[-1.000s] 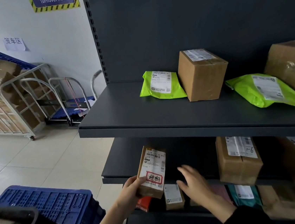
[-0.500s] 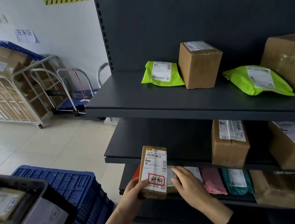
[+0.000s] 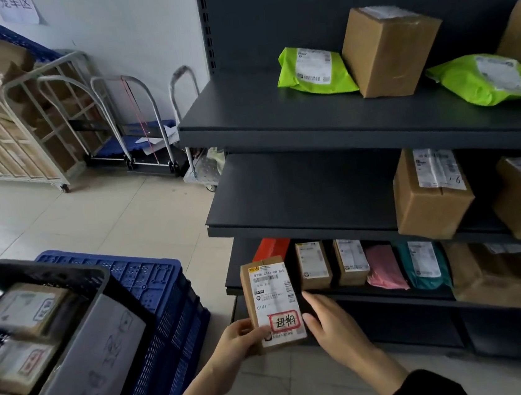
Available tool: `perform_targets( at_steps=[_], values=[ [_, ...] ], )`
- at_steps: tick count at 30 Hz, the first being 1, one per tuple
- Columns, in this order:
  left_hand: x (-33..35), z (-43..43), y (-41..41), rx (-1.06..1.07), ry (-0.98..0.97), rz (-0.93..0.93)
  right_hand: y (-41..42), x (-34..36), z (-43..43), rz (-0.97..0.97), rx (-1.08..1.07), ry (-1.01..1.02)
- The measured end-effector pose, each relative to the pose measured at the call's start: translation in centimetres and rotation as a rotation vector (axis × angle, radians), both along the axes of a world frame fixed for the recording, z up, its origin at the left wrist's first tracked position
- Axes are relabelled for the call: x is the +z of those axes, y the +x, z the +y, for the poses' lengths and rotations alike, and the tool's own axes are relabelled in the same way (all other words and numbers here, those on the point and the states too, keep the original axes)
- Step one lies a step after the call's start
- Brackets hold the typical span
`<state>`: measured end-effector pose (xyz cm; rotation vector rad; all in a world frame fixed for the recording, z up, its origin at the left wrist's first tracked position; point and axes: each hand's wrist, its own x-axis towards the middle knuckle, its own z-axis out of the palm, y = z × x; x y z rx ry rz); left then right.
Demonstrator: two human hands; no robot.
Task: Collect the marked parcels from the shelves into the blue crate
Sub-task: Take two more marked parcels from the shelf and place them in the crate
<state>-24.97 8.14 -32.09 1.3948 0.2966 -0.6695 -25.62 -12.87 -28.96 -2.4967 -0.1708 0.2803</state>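
My left hand [image 3: 236, 339] grips a small brown parcel [image 3: 272, 296] by its lower left corner; its white label carries a red-framed sticker. It is upright in front of the lower shelf [image 3: 393, 294]. My right hand [image 3: 332, 325] is at the parcel's right edge, fingers fairly straight, thumb near the sticker. The blue crate [image 3: 159, 293] stands on the floor to the left, its inside hidden behind a dark tray [image 3: 66, 274] holding several marked parcels.
Dark shelving fills the right side with brown boxes [image 3: 388, 49], green mailers [image 3: 313, 71] and small parcels [image 3: 314, 266] on the lower shelf. Wire roll cages [image 3: 11, 134] and hand trolleys [image 3: 145, 139] stand by the far wall. Tiled floor lies between.
The parcel has come off the shelf, down and toward me, in my left hand. My right hand followed to its right edge. My view has dropped and turned left, showing more of the tray.
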Motion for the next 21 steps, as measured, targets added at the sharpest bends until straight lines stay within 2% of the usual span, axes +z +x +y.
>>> perform_targets(
  at_steps=[6,12,17,21],
  values=[
    [-4.0,3.7,-0.3,0.067,0.084,0.107,0.2,-4.6,0.3,0.086,0.026,-0.157],
    [-10.0,5.2,3.1,0.122,0.124,0.131,4.4,-11.2,0.2,0.120,0.043,-0.259],
    [-15.4,6.1,6.9,0.142,0.122,0.124,8.6,-16.9,1.0,0.121,-0.013,-0.179],
    [-18.7,6.7,10.5,0.259,0.113,0.087,12.9,-20.5,3.3,0.014,-0.101,-0.101]
  ],
)
